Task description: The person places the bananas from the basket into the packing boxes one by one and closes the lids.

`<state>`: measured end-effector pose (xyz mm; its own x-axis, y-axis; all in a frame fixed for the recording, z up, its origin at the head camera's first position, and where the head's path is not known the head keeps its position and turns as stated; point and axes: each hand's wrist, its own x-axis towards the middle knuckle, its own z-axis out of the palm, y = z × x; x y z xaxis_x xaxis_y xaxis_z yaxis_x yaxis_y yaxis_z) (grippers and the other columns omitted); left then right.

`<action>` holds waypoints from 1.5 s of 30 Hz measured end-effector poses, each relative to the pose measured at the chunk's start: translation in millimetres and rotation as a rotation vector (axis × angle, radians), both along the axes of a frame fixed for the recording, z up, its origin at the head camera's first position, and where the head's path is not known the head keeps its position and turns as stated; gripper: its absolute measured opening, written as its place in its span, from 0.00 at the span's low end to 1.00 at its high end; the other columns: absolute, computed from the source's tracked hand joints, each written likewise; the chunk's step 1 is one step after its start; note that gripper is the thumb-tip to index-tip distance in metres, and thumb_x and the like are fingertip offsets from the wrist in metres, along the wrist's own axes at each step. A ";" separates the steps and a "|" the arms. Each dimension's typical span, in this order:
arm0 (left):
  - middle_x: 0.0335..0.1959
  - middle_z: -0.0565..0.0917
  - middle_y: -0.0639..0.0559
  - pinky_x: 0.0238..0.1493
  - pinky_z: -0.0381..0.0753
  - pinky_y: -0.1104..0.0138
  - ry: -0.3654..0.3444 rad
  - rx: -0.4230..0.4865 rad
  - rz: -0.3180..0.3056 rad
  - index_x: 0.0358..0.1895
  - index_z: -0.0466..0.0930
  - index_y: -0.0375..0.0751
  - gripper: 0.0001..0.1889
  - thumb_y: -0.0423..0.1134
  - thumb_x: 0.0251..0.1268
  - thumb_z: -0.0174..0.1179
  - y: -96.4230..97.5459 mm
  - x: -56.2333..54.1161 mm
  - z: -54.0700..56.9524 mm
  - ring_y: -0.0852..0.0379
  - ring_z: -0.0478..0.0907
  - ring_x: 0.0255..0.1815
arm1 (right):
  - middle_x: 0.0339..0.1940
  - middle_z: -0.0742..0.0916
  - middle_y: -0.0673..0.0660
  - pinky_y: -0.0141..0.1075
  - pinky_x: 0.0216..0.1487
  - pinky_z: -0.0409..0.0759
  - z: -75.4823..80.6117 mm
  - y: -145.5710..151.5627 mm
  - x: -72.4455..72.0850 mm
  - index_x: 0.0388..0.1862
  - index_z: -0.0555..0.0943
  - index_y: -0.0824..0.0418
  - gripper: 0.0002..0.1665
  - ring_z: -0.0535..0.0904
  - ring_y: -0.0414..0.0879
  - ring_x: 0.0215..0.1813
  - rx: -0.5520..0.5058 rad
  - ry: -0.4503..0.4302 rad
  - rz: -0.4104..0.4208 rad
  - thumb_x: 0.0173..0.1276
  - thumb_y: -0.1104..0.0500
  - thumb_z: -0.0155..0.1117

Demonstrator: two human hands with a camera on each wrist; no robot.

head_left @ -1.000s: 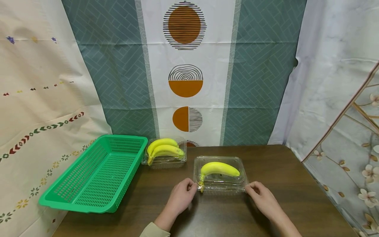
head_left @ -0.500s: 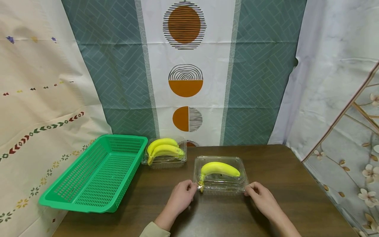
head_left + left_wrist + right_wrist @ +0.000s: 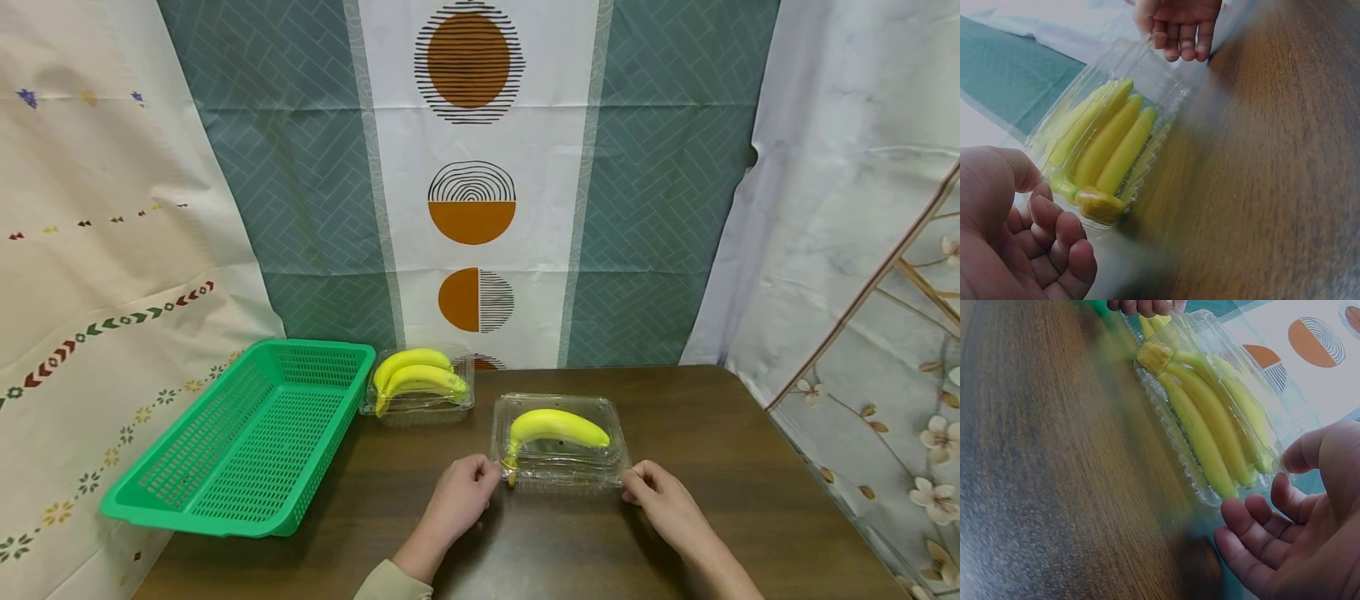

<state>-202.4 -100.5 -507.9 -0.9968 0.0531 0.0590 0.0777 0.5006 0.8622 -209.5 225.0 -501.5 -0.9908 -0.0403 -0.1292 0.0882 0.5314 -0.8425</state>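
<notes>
A clear plastic clamshell box (image 3: 558,477) with a bunch of bananas (image 3: 558,427) inside stands on the table in front of me. Its lid lies over the fruit. At the box's front left corner my left hand (image 3: 463,492) pinches the rim between thumb and index finger. The right hand (image 3: 663,500) pinches the front right corner the same way. Several yellow bananas (image 3: 1204,419) show through the plastic in the right wrist view, joined at a brownish stem end. In the left wrist view, the other fingers of the left hand (image 3: 1029,231) curl loosely below the edge.
A green mesh basket (image 3: 247,450) stands at the left of the brown table (image 3: 570,550). Beside its far right corner sits a second clear box (image 3: 420,408) with bananas (image 3: 420,379). A patterned curtain (image 3: 480,208) hangs behind the table.
</notes>
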 end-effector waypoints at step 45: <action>0.18 0.70 0.62 0.28 0.70 0.67 0.075 -0.015 0.048 0.22 0.73 0.48 0.15 0.35 0.67 0.64 3.0 2.3 -1.2 0.62 0.68 0.22 | 0.44 0.87 0.54 0.38 0.46 0.78 -0.9 -2.6 0.6 0.38 0.72 0.60 0.12 0.87 0.45 0.53 -0.027 0.004 0.012 0.85 0.57 0.58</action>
<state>-200.2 -97.5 -509.0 -0.9911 0.0073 0.1328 0.1174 0.5184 0.8471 -208.9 222.4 -502.4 -0.9907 -0.0556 -0.1244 0.0790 0.5094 -0.8569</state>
